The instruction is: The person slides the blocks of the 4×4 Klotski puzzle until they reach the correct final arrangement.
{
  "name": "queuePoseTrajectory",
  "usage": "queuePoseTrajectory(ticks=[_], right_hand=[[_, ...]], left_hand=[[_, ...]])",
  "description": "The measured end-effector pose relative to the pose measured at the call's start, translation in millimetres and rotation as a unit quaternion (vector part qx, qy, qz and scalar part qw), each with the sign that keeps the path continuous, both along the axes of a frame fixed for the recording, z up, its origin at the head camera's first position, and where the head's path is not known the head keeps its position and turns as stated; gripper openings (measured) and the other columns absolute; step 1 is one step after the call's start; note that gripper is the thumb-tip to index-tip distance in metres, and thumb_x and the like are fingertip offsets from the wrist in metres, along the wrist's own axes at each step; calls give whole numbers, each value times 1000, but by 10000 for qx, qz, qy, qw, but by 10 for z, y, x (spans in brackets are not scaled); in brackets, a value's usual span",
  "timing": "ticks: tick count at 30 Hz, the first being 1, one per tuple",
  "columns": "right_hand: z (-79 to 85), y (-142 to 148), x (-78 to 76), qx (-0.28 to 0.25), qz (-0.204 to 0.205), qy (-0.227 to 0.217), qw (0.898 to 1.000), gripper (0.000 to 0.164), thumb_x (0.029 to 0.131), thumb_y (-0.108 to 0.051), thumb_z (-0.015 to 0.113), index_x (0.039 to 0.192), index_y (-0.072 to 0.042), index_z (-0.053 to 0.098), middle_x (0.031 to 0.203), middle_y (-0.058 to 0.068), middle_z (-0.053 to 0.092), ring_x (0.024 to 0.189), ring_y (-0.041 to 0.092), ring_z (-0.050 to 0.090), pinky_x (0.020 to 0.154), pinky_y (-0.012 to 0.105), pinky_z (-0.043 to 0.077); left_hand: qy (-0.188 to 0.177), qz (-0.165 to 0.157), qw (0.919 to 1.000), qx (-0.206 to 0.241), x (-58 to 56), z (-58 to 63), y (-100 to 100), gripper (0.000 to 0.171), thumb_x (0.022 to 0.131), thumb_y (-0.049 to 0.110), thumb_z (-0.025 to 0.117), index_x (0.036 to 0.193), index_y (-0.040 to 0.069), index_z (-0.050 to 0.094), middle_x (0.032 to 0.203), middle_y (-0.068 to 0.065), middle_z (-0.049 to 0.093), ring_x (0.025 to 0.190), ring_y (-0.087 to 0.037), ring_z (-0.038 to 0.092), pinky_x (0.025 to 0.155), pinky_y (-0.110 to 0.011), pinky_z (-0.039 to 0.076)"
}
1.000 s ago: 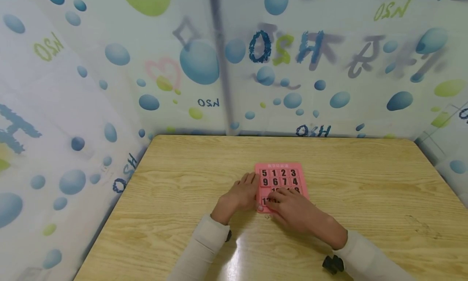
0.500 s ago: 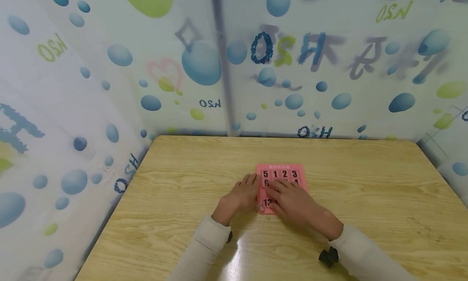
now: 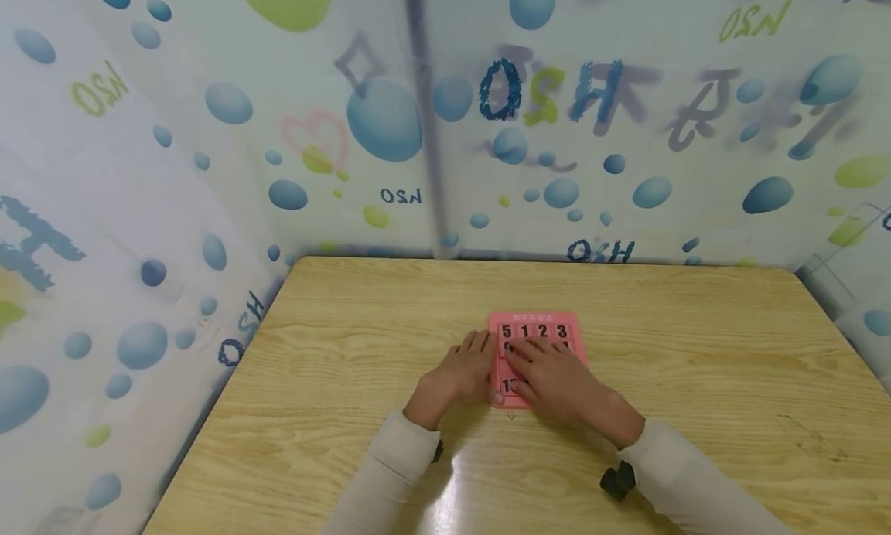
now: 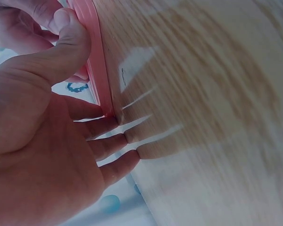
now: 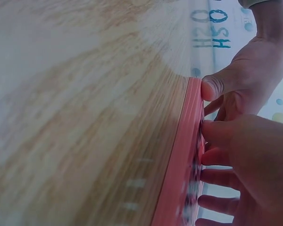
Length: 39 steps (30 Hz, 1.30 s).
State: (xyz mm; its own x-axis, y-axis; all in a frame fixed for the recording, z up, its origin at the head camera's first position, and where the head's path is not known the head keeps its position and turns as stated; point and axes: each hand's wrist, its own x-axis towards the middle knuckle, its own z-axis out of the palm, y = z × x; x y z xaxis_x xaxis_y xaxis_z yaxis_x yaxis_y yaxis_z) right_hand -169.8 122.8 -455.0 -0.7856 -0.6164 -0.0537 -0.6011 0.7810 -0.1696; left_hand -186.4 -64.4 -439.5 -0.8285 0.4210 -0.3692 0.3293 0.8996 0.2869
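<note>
A pink number slide puzzle (image 3: 501, 318) lies flat on the wooden table, its top row reading 5, 1, 2, 3. My left hand (image 3: 459, 373) steadies its left side; in the left wrist view the straight fingers (image 4: 118, 165) reach down to the tabletop beside the pink edge, with the thumb at the corner. Across the tiles spreads my right hand (image 3: 560, 380), its fingertips touching the second row and hiding most of the lower rows. From the right wrist view, the right fingers (image 5: 221, 176) meet the tile face of the puzzle (image 5: 179, 160) side-on.
The light wooden table (image 3: 696, 349) stretches out around the puzzle. Behind it and to the left rise pale wall panels (image 3: 445, 172) printed with blue and green drops. Dark wrist devices (image 3: 618, 481) sit below the sleeves.
My right hand has slid up over the puzzle, from the lower rows to the second row, covering more numbers there. My left hand stays at the left edge.
</note>
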Motion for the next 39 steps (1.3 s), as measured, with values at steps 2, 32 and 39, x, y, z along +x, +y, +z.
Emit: queuePoseTrajectory(ticks=[2,32,39], right_hand=[[-1,-1,-3,18,-6,-2,10000,53,100,-39,55,145,-11,51,155,12,42,142,37,39,112,62,31],[10,3,-59,21,227,270,9994,44,102,-35,52,139,-11,59,149,9,50,139,35,43,110,60,36],[11,18,-27,-78,208,215,9995,45,101,-33,55,139,-9,59,148,10,50,138,35,44,108,62,36]], left_hand=[[-3,4,10000,-17,-2,4,2,101,86,43,74,159,5,15,165,-13,16,153,-31,14,120,-48,24],[-20,-14,10000,21,-15,3,-11,101,86,43,73,159,4,14,166,-13,15,153,-32,13,120,-50,24],[-39,-4,10000,0,-17,-12,4,102,86,43,74,159,4,15,166,-13,15,153,-32,13,120,-49,24]])
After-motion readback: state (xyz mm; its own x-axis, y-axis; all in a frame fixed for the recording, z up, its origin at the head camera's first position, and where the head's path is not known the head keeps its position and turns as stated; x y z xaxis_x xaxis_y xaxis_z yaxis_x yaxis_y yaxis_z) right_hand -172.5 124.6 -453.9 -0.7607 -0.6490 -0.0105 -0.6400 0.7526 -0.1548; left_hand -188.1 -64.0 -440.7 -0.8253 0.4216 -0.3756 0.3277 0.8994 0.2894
